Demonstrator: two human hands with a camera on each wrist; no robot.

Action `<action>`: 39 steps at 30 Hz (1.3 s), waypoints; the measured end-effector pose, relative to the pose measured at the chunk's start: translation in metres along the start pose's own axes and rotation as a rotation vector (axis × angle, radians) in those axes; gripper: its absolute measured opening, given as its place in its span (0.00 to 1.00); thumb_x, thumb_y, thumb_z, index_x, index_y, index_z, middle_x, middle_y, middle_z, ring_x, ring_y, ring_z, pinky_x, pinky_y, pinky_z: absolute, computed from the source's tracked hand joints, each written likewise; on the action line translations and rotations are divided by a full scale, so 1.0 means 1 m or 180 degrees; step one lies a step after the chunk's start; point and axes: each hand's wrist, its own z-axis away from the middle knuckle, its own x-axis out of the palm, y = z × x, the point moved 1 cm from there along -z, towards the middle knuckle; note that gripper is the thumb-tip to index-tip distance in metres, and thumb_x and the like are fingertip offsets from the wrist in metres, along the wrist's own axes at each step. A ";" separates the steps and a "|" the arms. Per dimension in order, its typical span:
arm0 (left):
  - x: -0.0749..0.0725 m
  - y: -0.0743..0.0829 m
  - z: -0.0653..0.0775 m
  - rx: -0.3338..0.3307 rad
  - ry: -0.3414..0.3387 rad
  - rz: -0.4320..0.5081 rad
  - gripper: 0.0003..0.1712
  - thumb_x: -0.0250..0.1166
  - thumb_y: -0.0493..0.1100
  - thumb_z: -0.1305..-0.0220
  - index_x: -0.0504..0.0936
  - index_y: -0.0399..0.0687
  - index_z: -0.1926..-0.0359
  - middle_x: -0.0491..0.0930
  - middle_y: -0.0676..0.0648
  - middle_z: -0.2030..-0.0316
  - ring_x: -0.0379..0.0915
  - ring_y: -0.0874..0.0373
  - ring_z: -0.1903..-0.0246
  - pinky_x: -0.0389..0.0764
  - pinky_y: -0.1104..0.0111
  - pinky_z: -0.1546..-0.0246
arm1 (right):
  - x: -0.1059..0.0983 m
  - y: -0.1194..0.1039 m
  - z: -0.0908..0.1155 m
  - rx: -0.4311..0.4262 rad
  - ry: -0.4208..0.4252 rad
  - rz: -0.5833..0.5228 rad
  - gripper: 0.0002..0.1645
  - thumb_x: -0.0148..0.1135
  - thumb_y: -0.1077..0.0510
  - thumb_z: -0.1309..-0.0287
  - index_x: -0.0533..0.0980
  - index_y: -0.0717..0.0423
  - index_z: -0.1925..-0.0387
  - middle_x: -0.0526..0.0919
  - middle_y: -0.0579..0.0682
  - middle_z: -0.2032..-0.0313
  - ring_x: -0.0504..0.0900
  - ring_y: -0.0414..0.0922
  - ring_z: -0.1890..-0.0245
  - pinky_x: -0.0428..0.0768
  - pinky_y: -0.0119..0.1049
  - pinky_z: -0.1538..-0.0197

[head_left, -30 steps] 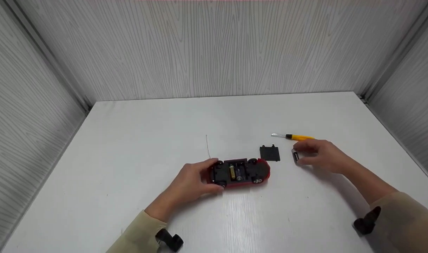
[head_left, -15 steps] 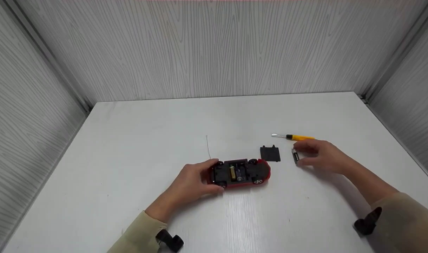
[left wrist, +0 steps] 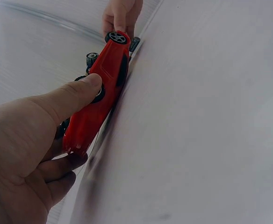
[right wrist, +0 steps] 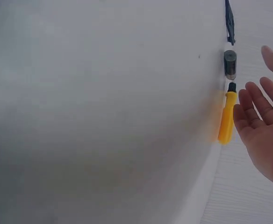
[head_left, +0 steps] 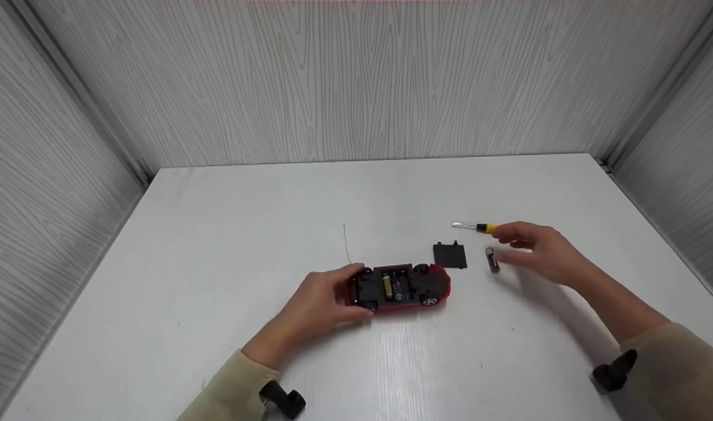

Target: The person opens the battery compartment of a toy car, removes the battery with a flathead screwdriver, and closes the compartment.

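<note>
A red toy car (head_left: 429,283) lies upside down on the table, its battery compartment uncovered with two batteries (head_left: 388,287) inside. My left hand (head_left: 318,298) grips the car's left end, thumb on the near side and fingers on the far side, as the left wrist view (left wrist: 33,135) also shows. To the right lies a loose dark battery (head_left: 492,261) with a silvery end. My right hand (head_left: 537,251) hovers beside it with fingers apart and nothing in them. In the right wrist view that hand (right wrist: 267,126) is spread, with the battery (right wrist: 230,64) apart from it.
A black battery cover (head_left: 450,255) lies between the car and the loose battery. Behind them is a screwdriver (head_left: 473,226) with a yellow handle, partly hidden by the right hand. A thin wire antenna (head_left: 346,244) sticks out behind the car. Panels (head_left: 356,82) enclose the table.
My right hand has let go of the loose battery and lifted slightly away, its fingers spreading; the battery stays on the table. The left hand and the car have not moved.
</note>
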 end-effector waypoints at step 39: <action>0.000 0.000 -0.001 0.0091 -0.0028 -0.0058 0.48 0.83 0.55 0.43 0.75 0.51 0.25 0.82 0.48 0.35 0.76 0.57 0.36 0.72 0.56 0.31 | 0.108 -0.107 -0.017 -0.1001 -0.0447 0.0111 0.22 0.80 0.47 0.40 0.87 0.46 0.46 0.82 0.44 0.46 0.78 0.47 0.44 0.80 0.51 0.41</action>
